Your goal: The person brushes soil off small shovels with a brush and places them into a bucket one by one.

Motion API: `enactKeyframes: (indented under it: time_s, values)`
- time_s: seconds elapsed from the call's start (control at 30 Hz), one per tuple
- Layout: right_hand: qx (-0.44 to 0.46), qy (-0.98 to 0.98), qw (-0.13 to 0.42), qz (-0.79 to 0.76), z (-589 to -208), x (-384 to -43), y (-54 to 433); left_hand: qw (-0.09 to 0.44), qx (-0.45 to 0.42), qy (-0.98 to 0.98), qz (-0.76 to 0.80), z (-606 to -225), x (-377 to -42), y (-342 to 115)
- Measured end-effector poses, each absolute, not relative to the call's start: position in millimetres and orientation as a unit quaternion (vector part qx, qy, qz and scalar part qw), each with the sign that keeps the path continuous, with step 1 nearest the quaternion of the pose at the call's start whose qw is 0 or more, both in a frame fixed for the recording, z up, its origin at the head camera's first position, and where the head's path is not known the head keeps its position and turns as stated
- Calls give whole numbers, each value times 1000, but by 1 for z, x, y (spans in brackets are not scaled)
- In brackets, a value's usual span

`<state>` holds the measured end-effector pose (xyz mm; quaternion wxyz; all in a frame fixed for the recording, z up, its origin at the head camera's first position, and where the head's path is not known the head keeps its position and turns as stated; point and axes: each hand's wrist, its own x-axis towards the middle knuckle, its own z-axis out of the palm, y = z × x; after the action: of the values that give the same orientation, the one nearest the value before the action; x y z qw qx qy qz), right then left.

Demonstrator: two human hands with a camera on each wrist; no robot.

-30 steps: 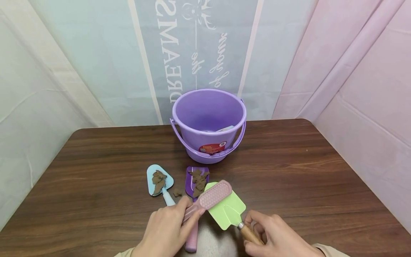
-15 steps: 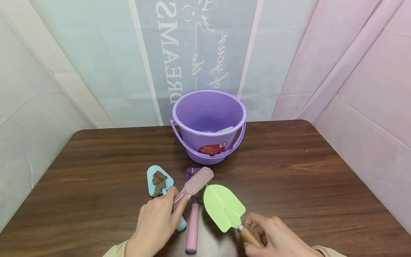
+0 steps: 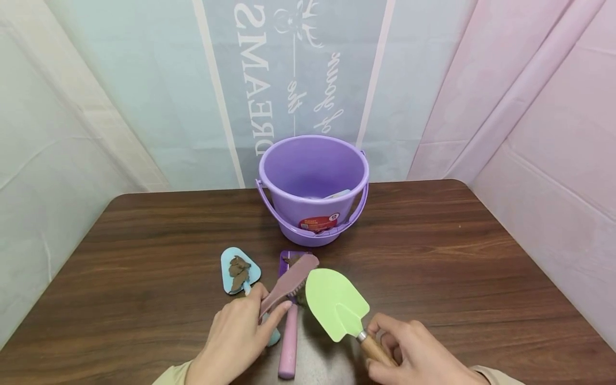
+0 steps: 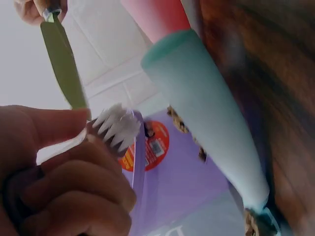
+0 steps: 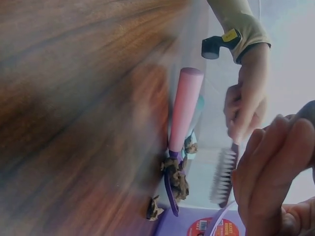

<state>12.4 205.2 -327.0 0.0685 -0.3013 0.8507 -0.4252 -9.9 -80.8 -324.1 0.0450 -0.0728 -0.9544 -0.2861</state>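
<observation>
My left hand [image 3: 231, 337] grips a pink brush [image 3: 291, 279] by its handle. Its white bristles [image 4: 118, 127] show in the left wrist view. The brush head hovers over a small purple shovel with a pink handle [image 3: 288, 342], partly hiding the brown clumps [image 5: 176, 179] on it. In my right hand [image 3: 414, 347] is the wooden handle of a light green trowel [image 3: 337, 305], its blade held up just right of the brush head. Left of these lies a light blue shovel [image 3: 226, 270] bearing brown clumps [image 3: 238, 272]; my left hand covers part of its handle.
A purple bucket [image 3: 289, 211] stands behind the shovels, its handle hanging down in front and a pale item [image 3: 339, 193] inside. A loose brown clump [image 5: 154, 209] lies on the wooden table [image 3: 457, 256]. Curtains [image 3: 144, 80] enclose the back and sides.
The brush moved left off the trowel's blade, then turned so its bristles face down and right. The trowel's blade tilted slightly. My right hand stayed nearly in place.
</observation>
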Motion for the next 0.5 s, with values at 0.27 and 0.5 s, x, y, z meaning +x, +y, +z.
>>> enactKeyframes:
  time_s: [0.27,0.5]
  values:
    - [-288,866,31,-407,-317,10,202,-27,-186,-926,-327,-332,-7,-78]
    - [-279,873,21,-400,-313,7,200,-142,-302,-844,-421,-332,-6,-76]
